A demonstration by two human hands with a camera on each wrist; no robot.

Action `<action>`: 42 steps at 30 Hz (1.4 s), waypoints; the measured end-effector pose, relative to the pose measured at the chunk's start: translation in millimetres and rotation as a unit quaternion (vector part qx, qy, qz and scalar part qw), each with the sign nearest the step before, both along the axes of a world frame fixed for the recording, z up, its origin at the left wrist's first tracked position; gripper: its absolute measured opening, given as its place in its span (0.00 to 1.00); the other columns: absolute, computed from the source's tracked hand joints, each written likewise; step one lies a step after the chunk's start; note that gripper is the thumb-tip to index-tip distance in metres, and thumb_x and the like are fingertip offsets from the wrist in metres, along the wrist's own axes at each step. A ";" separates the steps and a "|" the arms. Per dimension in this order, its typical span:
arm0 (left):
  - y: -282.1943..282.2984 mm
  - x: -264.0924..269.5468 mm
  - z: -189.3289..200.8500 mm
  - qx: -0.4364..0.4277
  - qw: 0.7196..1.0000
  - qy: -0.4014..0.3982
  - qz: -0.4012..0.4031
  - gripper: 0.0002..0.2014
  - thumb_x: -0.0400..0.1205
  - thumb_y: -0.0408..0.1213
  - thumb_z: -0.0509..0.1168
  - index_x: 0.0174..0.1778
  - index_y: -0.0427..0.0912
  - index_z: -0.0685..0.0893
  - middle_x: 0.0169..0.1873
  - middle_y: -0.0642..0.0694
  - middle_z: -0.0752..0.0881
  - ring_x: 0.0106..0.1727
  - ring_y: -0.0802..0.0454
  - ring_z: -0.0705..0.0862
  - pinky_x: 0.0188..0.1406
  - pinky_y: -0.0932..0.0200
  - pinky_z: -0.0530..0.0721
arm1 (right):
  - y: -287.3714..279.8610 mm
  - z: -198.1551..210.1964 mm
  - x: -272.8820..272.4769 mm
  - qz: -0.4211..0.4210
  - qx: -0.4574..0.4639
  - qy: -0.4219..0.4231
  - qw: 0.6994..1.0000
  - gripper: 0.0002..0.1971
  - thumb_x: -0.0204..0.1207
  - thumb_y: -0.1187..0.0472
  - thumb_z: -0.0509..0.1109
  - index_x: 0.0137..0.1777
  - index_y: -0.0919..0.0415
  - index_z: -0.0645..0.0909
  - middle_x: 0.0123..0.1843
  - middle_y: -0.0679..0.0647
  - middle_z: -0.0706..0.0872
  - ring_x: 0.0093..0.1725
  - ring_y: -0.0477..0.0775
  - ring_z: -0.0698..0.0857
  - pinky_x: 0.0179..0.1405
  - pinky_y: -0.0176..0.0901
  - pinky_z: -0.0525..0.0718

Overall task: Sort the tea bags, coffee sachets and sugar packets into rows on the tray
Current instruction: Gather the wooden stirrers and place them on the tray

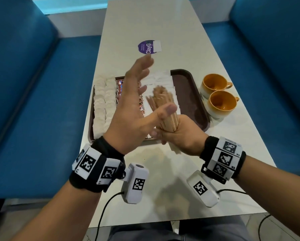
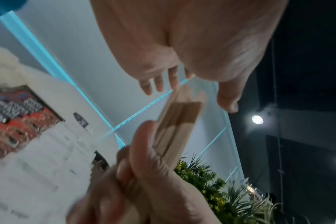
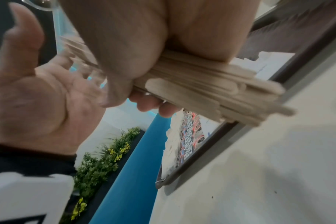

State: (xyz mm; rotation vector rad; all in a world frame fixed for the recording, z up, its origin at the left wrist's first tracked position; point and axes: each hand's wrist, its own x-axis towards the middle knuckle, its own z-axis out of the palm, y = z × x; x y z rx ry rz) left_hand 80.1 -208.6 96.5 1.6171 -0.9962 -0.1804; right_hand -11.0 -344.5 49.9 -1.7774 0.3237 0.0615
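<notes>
2 orange cups (image 1: 215, 84) on the bench (image 1: 145, 23). 1 brown tray (image 1: 196, 94), 1 purple sticker (image 1: 145, 47). 1 bundle of wooden sticks (image 1: 164, 110), too many to count indiv. 2 rows of white napkins (image 1: 100, 101), 1 row of red sachets (image 1: 119, 91). 2 hands (image 1: 130, 115).
</notes>
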 end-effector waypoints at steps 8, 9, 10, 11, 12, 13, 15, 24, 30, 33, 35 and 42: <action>-17.5 -24.7 -9.6 0.018 0.989 -0.111 -0.092 0.18 0.82 0.21 0.69 0.67 0.39 0.83 0.51 0.42 0.83 0.53 0.47 0.85 0.60 0.49 0.83 | 13.9 -36.1 6.3 0.039 -0.172 -0.009 0.984 0.16 0.79 0.73 0.73 0.67 0.72 0.82 0.47 0.37 0.78 0.48 0.24 0.82 0.54 0.20 0.78; -18.7 -24.4 -15.2 0.046 0.984 -0.138 -0.099 0.14 0.83 0.22 0.69 0.63 0.38 0.86 0.51 0.44 0.82 0.53 0.49 0.84 0.59 0.53 0.82 | 20.3 -28.6 -6.8 0.036 -0.259 0.008 0.965 0.16 0.80 0.77 0.70 0.67 0.71 0.81 0.47 0.37 0.75 0.47 0.23 0.80 0.55 0.20 0.76; -18.8 -23.8 -20.5 0.069 0.980 -0.156 -0.104 0.10 0.83 0.24 0.69 0.59 0.37 0.88 0.51 0.44 0.82 0.53 0.51 0.83 0.58 0.54 0.82 | 19.1 -29.9 -12.7 -0.003 -0.331 0.029 0.943 0.15 0.79 0.80 0.64 0.62 0.66 0.79 0.46 0.41 0.72 0.48 0.27 0.78 0.57 0.25 0.76; -18.6 -23.5 -24.9 0.084 0.976 -0.167 -0.108 0.08 0.83 0.26 0.69 0.56 0.37 0.88 0.52 0.44 0.81 0.53 0.51 0.83 0.57 0.53 0.82 | 29.5 -35.4 -14.8 -0.001 -0.362 -0.017 0.932 0.17 0.79 0.79 0.59 0.59 0.58 0.73 0.46 0.42 0.66 0.48 0.30 0.74 0.59 0.27 0.74; -18.2 -23.2 -28.4 0.091 0.975 -0.170 -0.110 0.06 0.84 0.26 0.69 0.54 0.37 0.88 0.52 0.44 0.81 0.52 0.52 0.83 0.56 0.52 0.82 | 32.3 -32.8 -13.6 0.028 -0.334 -0.079 0.939 0.19 0.78 0.75 0.56 0.56 0.49 0.68 0.47 0.41 0.63 0.47 0.31 0.69 0.60 0.25 0.72; -17.9 -23.2 -30.6 0.092 0.976 -0.167 -0.109 0.06 0.84 0.26 0.68 0.54 0.37 0.88 0.52 0.45 0.81 0.52 0.52 0.82 0.56 0.52 0.82 | 29.1 -39.0 -7.3 0.099 -0.349 -0.127 0.923 0.19 0.76 0.71 0.55 0.53 0.42 0.63 0.47 0.41 0.65 0.48 0.30 0.65 0.59 0.23 0.71; -17.7 -24.6 -32.0 0.084 0.980 -0.150 -0.105 0.08 0.84 0.24 0.67 0.56 0.37 0.86 0.51 0.44 0.81 0.52 0.51 0.82 0.56 0.52 0.82 | 8.3 -35.4 -2.8 0.038 -0.322 -0.194 0.926 0.20 0.77 0.68 0.57 0.54 0.39 0.57 0.43 0.38 0.66 0.46 0.30 0.66 0.56 0.21 0.70; -16.1 -15.1 -30.3 0.081 0.951 -0.291 -0.064 0.13 0.89 0.36 0.62 0.49 0.31 0.89 0.52 0.38 0.85 0.51 0.41 0.82 0.53 0.44 0.80 | 94.4 -11.6 54.5 -0.283 -0.522 0.215 0.776 0.14 0.80 0.82 0.63 0.56 0.64 0.79 0.53 0.57 0.83 0.53 0.54 0.86 0.72 0.38 0.80; -11.2 -18.0 -25.4 0.061 0.949 -0.308 -0.022 0.12 0.89 0.31 0.60 0.51 0.30 0.88 0.52 0.36 0.85 0.51 0.38 0.82 0.55 0.45 0.80 | 42.0 -19.1 19.5 -0.175 -0.679 0.003 0.713 0.41 0.85 0.57 0.17 0.40 0.25 0.72 0.34 0.32 0.60 0.37 0.26 0.68 0.49 0.04 0.38; -13.6 -17.4 -32.3 0.092 0.946 -0.310 -0.017 0.08 0.86 0.29 0.65 0.48 0.31 0.88 0.50 0.37 0.85 0.50 0.39 0.80 0.54 0.44 0.79 | 40.4 -32.7 15.3 -0.091 -0.610 0.099 0.781 0.31 0.92 0.64 0.31 0.56 0.62 0.80 0.43 0.39 0.76 0.45 0.40 0.78 0.55 0.13 0.71; -13.9 -16.7 -37.8 0.104 0.941 -0.322 -0.020 0.06 0.85 0.27 0.67 0.46 0.31 0.88 0.49 0.37 0.85 0.49 0.40 0.79 0.53 0.45 0.78 | 61.6 -29.4 33.5 -0.133 -0.540 0.236 0.797 0.08 0.89 0.75 0.53 0.57 0.72 0.75 0.54 0.59 0.79 0.50 0.54 0.84 0.60 0.31 0.82; -12.4 -7.2 -23.5 0.080 0.964 -0.253 0.021 0.07 0.82 0.28 0.68 0.55 0.34 0.87 0.55 0.41 0.83 0.54 0.43 0.82 0.57 0.47 0.81 | 6.1 -22.9 10.3 0.079 -0.149 0.025 0.985 0.04 0.79 0.60 0.74 0.50 0.59 0.84 0.40 0.47 0.87 0.38 0.46 0.86 0.43 0.40 0.88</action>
